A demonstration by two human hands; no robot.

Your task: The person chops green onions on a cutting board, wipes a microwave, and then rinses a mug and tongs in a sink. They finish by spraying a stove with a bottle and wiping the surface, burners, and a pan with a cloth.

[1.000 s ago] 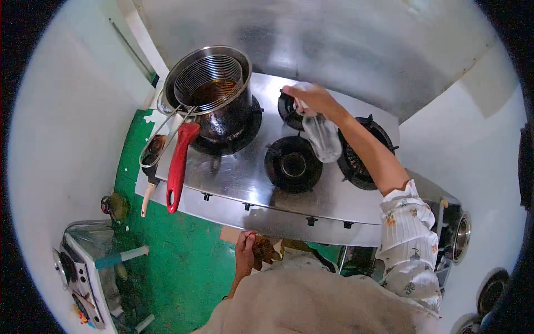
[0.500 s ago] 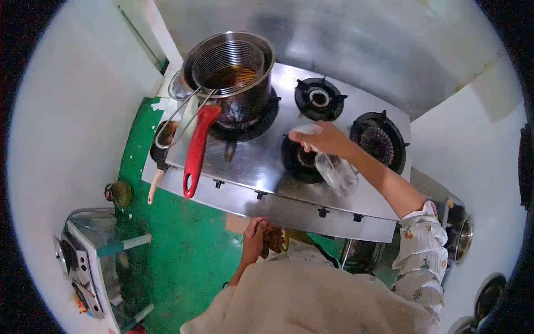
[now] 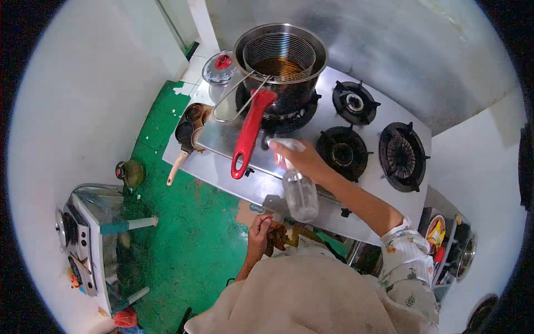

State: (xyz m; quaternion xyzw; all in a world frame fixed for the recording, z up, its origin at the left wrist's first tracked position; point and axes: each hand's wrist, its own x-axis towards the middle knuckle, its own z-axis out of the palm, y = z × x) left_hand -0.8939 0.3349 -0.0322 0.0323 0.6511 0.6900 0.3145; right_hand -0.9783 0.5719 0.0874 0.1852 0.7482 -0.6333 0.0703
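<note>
My right hand point(image 3: 303, 160) is closed round the neck of a clear spray bottle point(image 3: 301, 197) with a white head. The bottle is tilted over the stove's front edge, its nozzle pointing left, close to the red handle point(image 3: 251, 131) of a deep pot point(image 3: 245, 53). Low in front of my body, my left hand point(image 3: 258, 234) is closed at a crumpled brown patterned cloth point(image 3: 282, 236); part of the cloth is hidden by my clothing. The steel stove point(image 3: 219, 136) lies before both hands.
A wire frying basket point(image 3: 278, 53) sits in the pot, over brown liquid. Black burners point(image 3: 342, 155) stand to the right. A multi-hole pan point(image 3: 186, 131) and a lidded pot point(image 3: 219, 68) are at the left. A small table point(image 3: 108, 217) with a tabletop stove is at lower left.
My right hand has brought the spray bottle leftward and nearer the stove's front, from the front burner to beside the red handle. The view has turned; my left hand stays low.
</note>
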